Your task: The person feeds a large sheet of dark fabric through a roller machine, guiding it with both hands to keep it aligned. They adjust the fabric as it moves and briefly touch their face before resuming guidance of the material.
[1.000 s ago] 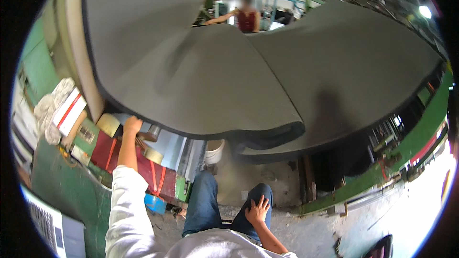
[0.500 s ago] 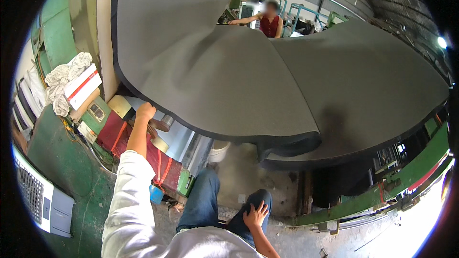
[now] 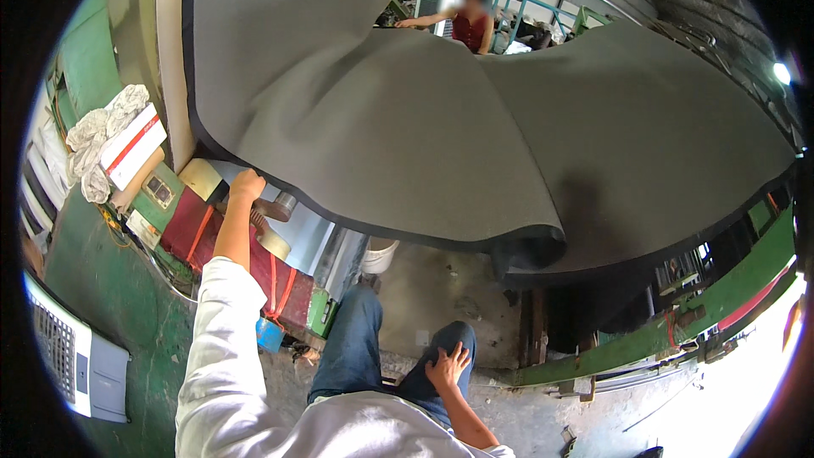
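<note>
A wide sheet of dark grey material point(image 3: 407, 136) with a black edge hangs and sags across the space in front of me. My left hand point(image 3: 248, 186) is closed at the sheet's near left edge, its fingers bent over the border. Just beside that hand is a round metal roller end point(image 3: 281, 206) on the machine. Toward the middle, the sheet's lower edge curls into a loose fold point(image 3: 536, 248). My right hand point(image 3: 448, 366) lies on my right knee, fingers spread, holding nothing.
A green machine frame point(image 3: 627, 356) runs along the right. At left are a white box with a red stripe point(image 3: 136, 146), bundled cloth point(image 3: 89, 140) and a grey-white slatted unit point(image 3: 80, 352). A white bucket point(image 3: 379, 255) stands below the sheet. Beyond it is another person point(image 3: 472, 21).
The curled fold at the sheet's lower edge has drawn up and become shorter. My left hand stays at the edge, my right on the knee. The view has shifted slightly.
</note>
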`<state>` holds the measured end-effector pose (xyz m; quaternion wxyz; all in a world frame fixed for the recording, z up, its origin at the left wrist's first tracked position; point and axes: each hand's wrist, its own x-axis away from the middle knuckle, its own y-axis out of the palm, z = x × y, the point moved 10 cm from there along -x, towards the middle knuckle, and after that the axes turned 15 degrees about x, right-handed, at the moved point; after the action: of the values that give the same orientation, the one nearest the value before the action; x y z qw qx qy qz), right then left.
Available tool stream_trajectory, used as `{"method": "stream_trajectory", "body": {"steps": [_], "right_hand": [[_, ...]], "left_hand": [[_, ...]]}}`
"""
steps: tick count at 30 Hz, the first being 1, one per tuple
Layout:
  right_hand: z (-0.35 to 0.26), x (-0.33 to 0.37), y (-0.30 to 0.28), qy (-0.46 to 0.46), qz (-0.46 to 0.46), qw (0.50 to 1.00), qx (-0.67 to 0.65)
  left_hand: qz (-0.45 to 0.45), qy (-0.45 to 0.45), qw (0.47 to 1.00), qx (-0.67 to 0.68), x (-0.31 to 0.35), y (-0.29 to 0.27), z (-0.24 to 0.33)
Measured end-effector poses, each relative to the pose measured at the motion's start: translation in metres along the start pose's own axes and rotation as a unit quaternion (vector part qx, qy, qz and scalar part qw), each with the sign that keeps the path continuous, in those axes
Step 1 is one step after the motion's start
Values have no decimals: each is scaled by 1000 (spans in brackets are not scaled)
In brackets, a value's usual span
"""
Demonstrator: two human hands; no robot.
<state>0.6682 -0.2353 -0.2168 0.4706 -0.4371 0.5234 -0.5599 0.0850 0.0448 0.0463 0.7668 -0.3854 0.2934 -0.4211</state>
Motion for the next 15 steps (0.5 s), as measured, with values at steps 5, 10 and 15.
{"method": "stream_trajectory", "body": {"steps": [5,10,15], "right_hand": [[-101,-73,-160,-241,269,908,-213],[-221,-131,-299,-303,356,873,-138],[-296,-205,-273,-333,272,903,4]], "left_hand": [[-3,-9,1000,2,3,-2,-1],[-15,-30,999,3,9,-4,3],[-22,-35,998,38,12,-8,14]]}}
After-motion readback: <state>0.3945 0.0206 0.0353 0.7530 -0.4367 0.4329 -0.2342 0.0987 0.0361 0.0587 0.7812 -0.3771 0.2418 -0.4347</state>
